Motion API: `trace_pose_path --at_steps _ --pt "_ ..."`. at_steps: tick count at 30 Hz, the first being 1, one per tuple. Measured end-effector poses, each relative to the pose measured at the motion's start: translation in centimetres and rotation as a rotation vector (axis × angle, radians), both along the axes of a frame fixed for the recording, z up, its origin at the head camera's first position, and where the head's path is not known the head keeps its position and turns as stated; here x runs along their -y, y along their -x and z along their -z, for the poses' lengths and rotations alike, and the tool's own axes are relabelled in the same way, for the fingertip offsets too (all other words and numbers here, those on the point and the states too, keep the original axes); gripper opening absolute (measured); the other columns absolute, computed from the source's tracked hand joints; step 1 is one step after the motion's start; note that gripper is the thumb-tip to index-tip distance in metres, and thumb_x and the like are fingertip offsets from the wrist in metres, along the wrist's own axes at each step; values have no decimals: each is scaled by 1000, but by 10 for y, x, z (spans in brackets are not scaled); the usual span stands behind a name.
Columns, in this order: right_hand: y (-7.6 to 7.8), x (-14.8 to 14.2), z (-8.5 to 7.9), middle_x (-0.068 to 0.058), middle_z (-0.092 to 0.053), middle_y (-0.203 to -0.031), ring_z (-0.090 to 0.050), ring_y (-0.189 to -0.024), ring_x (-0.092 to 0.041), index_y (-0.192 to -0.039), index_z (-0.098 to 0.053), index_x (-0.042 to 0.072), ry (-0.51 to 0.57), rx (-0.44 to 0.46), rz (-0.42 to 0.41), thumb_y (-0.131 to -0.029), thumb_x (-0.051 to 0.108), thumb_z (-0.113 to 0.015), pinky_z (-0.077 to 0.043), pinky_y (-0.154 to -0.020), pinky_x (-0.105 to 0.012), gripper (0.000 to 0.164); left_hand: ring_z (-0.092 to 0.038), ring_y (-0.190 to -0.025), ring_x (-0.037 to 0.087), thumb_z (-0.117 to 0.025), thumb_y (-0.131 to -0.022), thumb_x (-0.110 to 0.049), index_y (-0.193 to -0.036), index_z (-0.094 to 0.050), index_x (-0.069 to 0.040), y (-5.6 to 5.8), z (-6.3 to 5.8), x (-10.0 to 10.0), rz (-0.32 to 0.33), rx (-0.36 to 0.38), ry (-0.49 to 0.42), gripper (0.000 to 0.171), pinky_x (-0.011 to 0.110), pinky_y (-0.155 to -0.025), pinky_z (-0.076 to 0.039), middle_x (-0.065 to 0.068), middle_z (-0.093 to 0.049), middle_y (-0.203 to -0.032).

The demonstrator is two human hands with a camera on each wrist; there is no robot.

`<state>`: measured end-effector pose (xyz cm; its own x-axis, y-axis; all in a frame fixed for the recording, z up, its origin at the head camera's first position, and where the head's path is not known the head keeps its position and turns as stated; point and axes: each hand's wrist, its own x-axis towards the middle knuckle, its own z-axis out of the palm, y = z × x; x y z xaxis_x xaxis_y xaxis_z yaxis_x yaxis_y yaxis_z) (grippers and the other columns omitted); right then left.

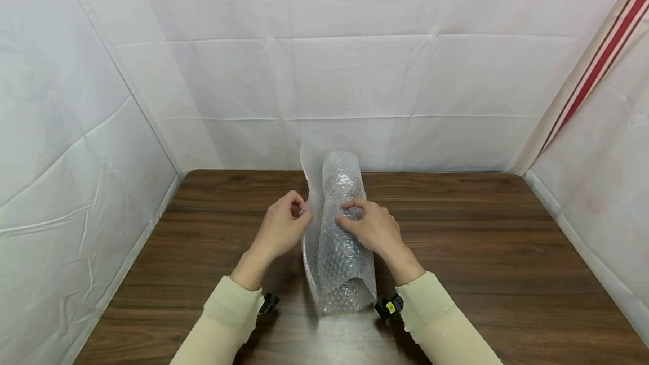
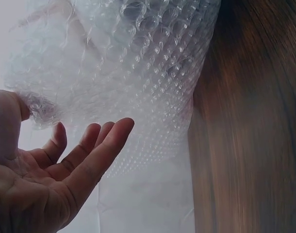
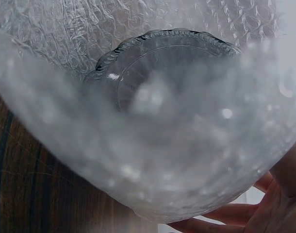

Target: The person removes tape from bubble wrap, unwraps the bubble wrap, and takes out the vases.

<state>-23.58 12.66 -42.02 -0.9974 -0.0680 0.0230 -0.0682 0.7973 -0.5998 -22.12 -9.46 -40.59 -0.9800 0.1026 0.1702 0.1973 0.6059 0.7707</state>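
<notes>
A sheet of clear bubble wrap point(image 1: 342, 246) stands folded over lengthwise on the table, with a raised flap along its left side. My left hand point(image 1: 284, 224) pinches that flap's edge between thumb and bent index finger; the left wrist view shows the wrap bunched by the thumb point(image 2: 23, 108), other fingers spread. My right hand point(image 1: 375, 227) rests on the folded layer, thumb and index finger apart and lightly bent against it. Inside the fold lies a clear glass dish point(image 3: 172, 41) with a scalloped rim, partly hidden by the blurred wrap in the right wrist view.
The dark wooden table point(image 1: 481, 252) extends to both sides of the wrap. White sheeting point(image 1: 355, 78) hangs behind it and along both sides, with a red stripe point(image 1: 603, 66) at right. The wrap's far end reaches the table's back edge.
</notes>
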Motion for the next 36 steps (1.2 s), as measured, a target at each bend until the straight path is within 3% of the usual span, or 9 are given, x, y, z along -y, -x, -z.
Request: trace_pose_path --at_steps 6,16,24,36 --pt "0 0 0 -12 -71 -134 -71 -100 -35 -126 -73 35 6 7 -1 -90 58 -73 -52 -69 -43 42 -52 -69 16 -62 -95 -22 -90 -58 -16 0 0 4 -4 15 -4 9 32 -65 -43 1 -59 -84" --pt "-2 0 0 -12 -70 -134 -71 -103 -36 -126 -73 35 16 2 -2 -90 58 -73 -53 -73 -48 42 -49 -67 16 -63 -98 -24 -88 -57 -15 0 -1 11 0 20 11 15 32 -63 -41 1 -55 -78" --pt "-2 0 0 -12 -70 -135 -70 -105 -36 -125 -73 36 24 1 -1 -90 58 -74 -53 -74 -47 42 -49 -64 17 -61 -101 -26 -90 -57 -14 0 -5 16 0 56 14 16 32 -62 -41 3 -56 -78" --pt "-3 1 0 -12 -69 -137 -69 -110 -37 -126 -73 36 28 8 -5 -89 58 -74 -53 -77 -49 43 -51 -69 17 -64 -98 -24 -95 -57 -13 3 0 22 -5 66 9 13 31 -64 -42 3 -59 -85"
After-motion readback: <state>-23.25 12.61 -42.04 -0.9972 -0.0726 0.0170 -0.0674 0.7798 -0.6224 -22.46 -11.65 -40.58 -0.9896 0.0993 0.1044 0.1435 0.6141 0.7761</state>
